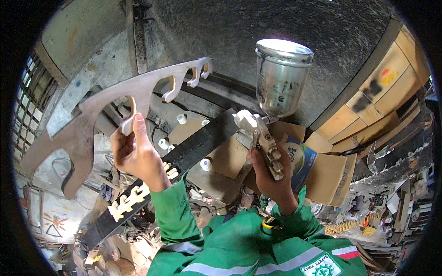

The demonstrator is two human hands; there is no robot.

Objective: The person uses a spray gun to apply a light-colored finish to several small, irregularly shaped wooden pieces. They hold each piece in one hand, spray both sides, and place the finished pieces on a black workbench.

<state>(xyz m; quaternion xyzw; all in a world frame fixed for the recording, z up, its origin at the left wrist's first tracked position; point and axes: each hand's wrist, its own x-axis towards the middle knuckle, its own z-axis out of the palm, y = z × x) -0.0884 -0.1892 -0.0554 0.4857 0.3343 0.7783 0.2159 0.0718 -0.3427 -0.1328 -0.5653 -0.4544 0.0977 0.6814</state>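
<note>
My left hand [143, 158] grips a long, curved grey hook-shaped panel [115, 94] by one of its prongs. The panel is held up and slants from the lower left to the upper middle, its cut-out edges showing pale wood. In my right hand [271, 181] is a metal spray gun [254, 126], fingers wrapped round its handle. A shiny silver cup [282, 83] with a lid sits on the gun. The gun's nozzle end points toward the panel, apart from it. My right fingers on the trigger side are partly hidden.
Beneath my hands a black plank [195, 149] runs diagonally, with pale notched wooden pieces [126, 204] on it. Small white cylinders [206, 164] stand near it. Flattened cardboard [327, 177] lies to the right. A dark-stained wall [207, 37] rises behind; scraps [129, 248] litter the lower left.
</note>
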